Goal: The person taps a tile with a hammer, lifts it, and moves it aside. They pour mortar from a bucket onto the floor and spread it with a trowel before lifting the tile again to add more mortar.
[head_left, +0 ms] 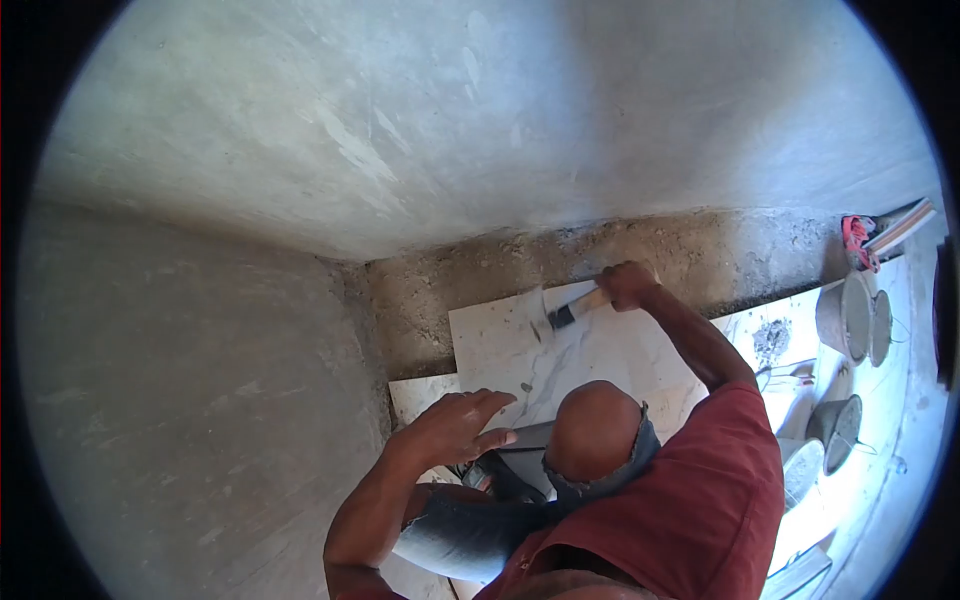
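My right hand [628, 286] is wrapped round the light wooden handle of a mallet [563, 316]. Its dark head hangs over a large white marbled floor tile [610, 345], blurred around the end. Near the tile's lower left edge is my left hand [460, 425], raised in front of my bent knee. Its fingers are stretched out with the thumb apart, and nothing is in it. A narrower piece of tile [422, 395] lies beside the large one, partly hidden by this hand.
Rough bare bedding [490, 265] runs between the tiles and the grey plastered wall [400, 120]. On the right stand several buckets [845, 315], a heap of grey mortar [771, 340] and a trowel-like tool [795, 378]. A pink-red item [858, 240] lies by the wall.
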{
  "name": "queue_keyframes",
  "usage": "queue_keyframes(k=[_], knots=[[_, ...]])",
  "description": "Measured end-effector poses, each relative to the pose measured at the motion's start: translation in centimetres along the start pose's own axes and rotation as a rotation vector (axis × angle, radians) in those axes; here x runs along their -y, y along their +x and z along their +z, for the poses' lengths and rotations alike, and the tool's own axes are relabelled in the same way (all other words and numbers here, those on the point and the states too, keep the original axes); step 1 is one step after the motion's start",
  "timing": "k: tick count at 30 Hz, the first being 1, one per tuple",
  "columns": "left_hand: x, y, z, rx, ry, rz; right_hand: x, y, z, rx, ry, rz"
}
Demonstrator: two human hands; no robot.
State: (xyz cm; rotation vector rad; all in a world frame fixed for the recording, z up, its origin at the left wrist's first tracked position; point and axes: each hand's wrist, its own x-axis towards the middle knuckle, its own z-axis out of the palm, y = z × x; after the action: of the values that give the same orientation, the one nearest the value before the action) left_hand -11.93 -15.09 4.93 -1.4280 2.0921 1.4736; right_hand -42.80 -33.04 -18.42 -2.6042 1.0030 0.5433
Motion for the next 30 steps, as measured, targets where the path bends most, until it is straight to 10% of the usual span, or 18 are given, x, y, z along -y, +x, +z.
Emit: queue_keyframes(k=[2, 4, 8, 10, 16, 20, 30], knots=[[0.4, 0.3, 0.0, 0.009, 0.015, -0.013, -0.7, 0.4, 0.3, -0.054, 0.005, -0.064], [1.1, 0.5, 0.2, -0.062, 0.007, 0.028, -2.3, 1.7, 1.2, -0.131, 0.248, 0.53], [0.1, -0.4, -0.1, -0.066, 0.003, 0.03, -0.8, 0.2, 1.1, -0.086, 0.234, 0.493], [0.1, -0.6, -0.2, -0.059, -0.009, 0.073, -0.8, -1.5, -0.5, -0.051, 0.063, 0.077], [-0.1, -0.3, -0.4, -0.066, -0.032, 0.045, -1.2, 1.5, 1.1, -0.107, 0.234, 0.486], [0.0, -0.6, -0.3, -0.055, -0.025, 0.036, -0.7, 1.1, 0.4, -0.077, 0.081, 0.149], [-0.2, -2.3, -0.8, -0.07, -0.05, 0.047, -2.6, -7.2, 5.0, -0.16, 0.303, 0.651]])
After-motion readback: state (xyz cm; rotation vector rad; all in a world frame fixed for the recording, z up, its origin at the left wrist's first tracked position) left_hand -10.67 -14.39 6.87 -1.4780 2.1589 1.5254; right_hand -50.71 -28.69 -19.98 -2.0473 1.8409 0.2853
